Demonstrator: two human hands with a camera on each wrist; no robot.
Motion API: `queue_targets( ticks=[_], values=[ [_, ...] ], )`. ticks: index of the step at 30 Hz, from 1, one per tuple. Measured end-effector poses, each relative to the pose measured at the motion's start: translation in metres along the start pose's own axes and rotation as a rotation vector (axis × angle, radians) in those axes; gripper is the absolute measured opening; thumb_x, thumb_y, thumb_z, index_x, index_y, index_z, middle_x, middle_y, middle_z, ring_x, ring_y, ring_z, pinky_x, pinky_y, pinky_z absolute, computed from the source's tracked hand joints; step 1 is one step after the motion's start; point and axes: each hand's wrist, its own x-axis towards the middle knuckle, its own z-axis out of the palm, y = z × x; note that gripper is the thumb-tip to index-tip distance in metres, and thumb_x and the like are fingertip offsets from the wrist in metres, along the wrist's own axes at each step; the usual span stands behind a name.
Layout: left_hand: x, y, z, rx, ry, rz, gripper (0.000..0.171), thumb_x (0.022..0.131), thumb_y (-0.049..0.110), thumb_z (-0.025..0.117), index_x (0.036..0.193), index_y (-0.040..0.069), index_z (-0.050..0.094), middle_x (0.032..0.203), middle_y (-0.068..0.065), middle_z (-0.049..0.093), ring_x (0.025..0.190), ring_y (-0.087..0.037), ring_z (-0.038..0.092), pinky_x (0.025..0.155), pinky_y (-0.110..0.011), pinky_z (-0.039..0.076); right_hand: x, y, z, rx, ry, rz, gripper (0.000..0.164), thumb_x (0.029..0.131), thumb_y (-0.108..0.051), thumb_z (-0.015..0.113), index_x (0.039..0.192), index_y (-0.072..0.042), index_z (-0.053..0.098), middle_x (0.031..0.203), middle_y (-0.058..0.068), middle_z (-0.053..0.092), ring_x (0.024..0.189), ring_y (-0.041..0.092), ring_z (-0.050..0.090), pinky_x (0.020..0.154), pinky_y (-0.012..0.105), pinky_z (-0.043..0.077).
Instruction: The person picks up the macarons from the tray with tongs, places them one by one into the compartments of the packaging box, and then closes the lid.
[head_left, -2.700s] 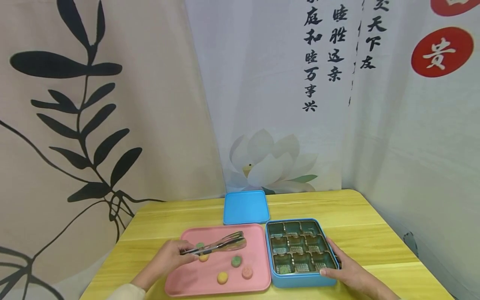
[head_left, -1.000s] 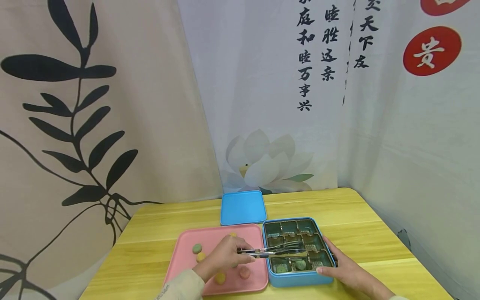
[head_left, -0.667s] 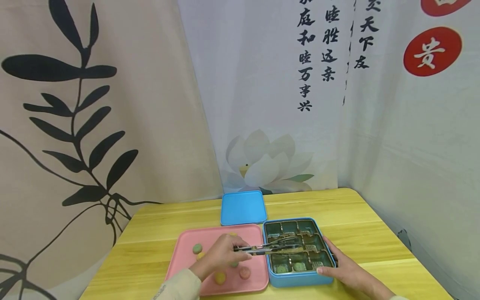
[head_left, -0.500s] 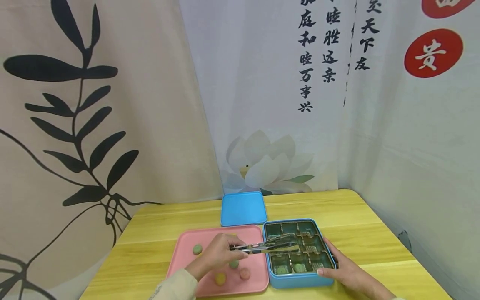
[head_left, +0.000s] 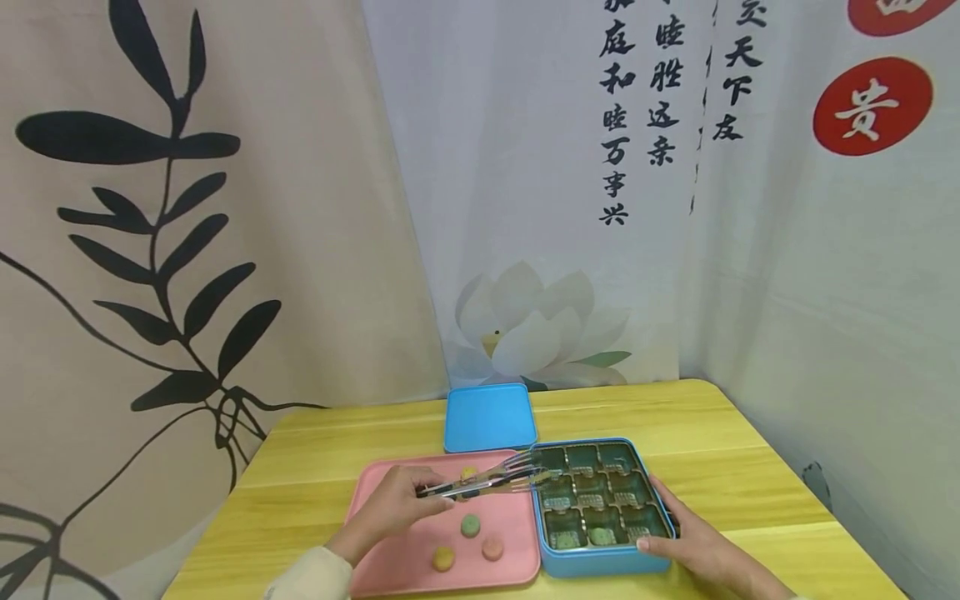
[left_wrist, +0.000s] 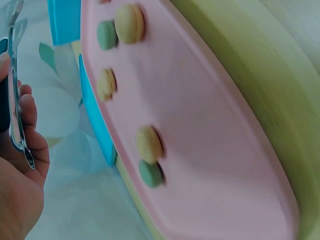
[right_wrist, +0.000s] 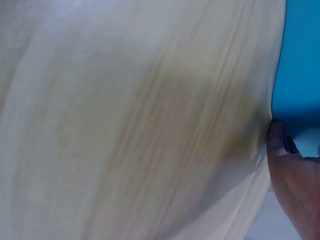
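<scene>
My left hand [head_left: 396, 502] grips a pair of metal tongs [head_left: 491, 480] above the pink tray [head_left: 420, 583]. Their slotted tips reach the near-left rim of the blue box, and I see nothing between them. On the tray lie a green macaron [head_left: 470, 525], a yellow macaron [head_left: 443, 558] and a pink macaron [head_left: 492, 548]; the left wrist view shows several, including a yellow one [left_wrist: 149, 144] beside a green one [left_wrist: 151, 173]. My right hand [head_left: 693, 542] holds the right front corner of the blue box [head_left: 607, 562], thumb at its front rim. Green macarons occupy its front-left and front-middle compartments.
A flat blue lid [head_left: 491, 417] lies behind the tray. The box, with a divided insert [head_left: 592, 490], stands against the tray's right side. All rest on a yellow wood-grain table [head_left: 300, 467], with a printed curtain [head_left: 337, 250] behind.
The tongs went from over the tray to the box, and a second green macaron now sits in its front-middle compartment. The left hand has since drawn back left with the tongs. The right hand stays put.
</scene>
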Motion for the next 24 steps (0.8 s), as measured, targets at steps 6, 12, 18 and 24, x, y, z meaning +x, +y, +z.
queue_targets(
  ticks=[6,12,18,24],
  values=[
    [-0.012,-0.012,-0.012,-0.059,0.006,-0.046,0.018,0.084,0.031,0.081,0.097,0.019,0.077,0.071,0.005,0.06,0.052,-0.004,0.05,0.046,-0.021,0.042,0.0,0.0,0.0,0.02,0.002,0.0,0.1,0.094,-0.031,0.068,0.158,-0.004,-0.004,0.157,0.035,-0.002,0.139,0.06,0.008,0.102,0.074,0.022],
    [-0.023,-0.022,-0.024,-0.031,0.023,-0.043,0.017,0.083,0.03,0.08,0.098,0.021,0.077,0.075,0.006,0.063,0.06,-0.005,0.052,0.052,-0.023,0.044,0.002,0.001,0.0,0.058,-0.021,0.022,0.099,0.096,-0.029,0.067,0.158,-0.005,-0.007,0.158,0.034,-0.004,0.139,0.06,0.003,0.102,0.076,0.017],
    [-0.033,-0.028,-0.034,0.012,0.041,-0.076,0.016,0.083,0.029,0.08,0.097,0.023,0.077,0.08,0.006,0.062,0.061,-0.006,0.048,0.052,-0.023,0.043,-0.001,0.0,0.001,0.092,-0.033,0.0,0.096,0.098,-0.026,0.064,0.157,-0.004,-0.008,0.157,0.036,-0.004,0.139,0.06,0.012,0.103,0.073,0.021],
    [-0.043,-0.032,-0.041,0.023,0.072,-0.103,0.021,0.083,0.026,0.081,0.102,0.017,0.077,0.081,0.005,0.062,0.063,-0.007,0.048,0.053,-0.024,0.043,0.0,-0.001,0.001,0.087,-0.019,0.013,0.097,0.097,-0.026,0.066,0.158,-0.005,-0.007,0.157,0.036,-0.003,0.139,0.06,0.011,0.102,0.074,0.021]
  ],
)
